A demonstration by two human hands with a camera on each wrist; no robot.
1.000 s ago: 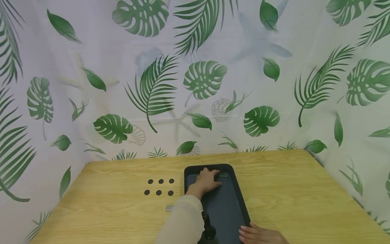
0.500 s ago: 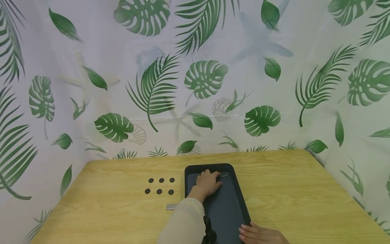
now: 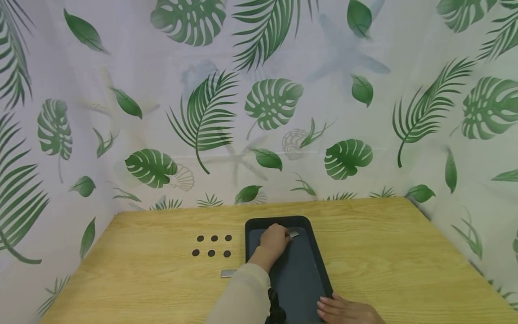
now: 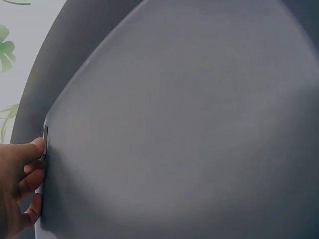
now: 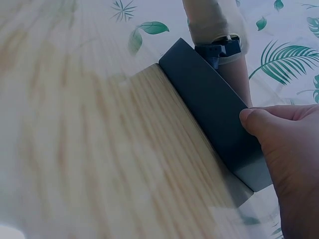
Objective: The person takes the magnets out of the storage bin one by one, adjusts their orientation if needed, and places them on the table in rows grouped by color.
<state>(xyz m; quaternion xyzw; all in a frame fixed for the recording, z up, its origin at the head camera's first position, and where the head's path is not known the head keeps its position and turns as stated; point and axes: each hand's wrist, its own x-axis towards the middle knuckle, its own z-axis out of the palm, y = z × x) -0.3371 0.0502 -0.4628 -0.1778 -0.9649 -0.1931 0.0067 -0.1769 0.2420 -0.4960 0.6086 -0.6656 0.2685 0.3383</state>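
A dark baking tray [image 3: 301, 288] lies lengthwise on the wooden table. My left hand [image 3: 274, 240] reaches over its far end and pinches a small flat silver bar [image 3: 293, 234] between thumb and fingers. In the left wrist view, the bar [image 4: 46, 141] appears edge-on at the fingertips, close to the tray's inner wall. My right hand [image 3: 350, 310] holds the tray's near right side; the right wrist view has the thumb [image 5: 256, 122] against the outer wall and the fingers over the rim. A second silver bar [image 3: 228, 273] lies left of the tray, partly covered by the left sleeve.
Several black discs [image 3: 211, 253] lie in two rows on the table [image 3: 388, 252], left of the tray. A leaf-patterned cloth [image 3: 267, 105] hangs behind the table and along both sides. A black wrist camera [image 3: 277, 310] sits on the left forearm, over the tray.
The silver bar in the tray lay flat by the far wall; now the left fingers have closed on it and it is tilted, slightly nearer. The right hand stays on the tray's edge.
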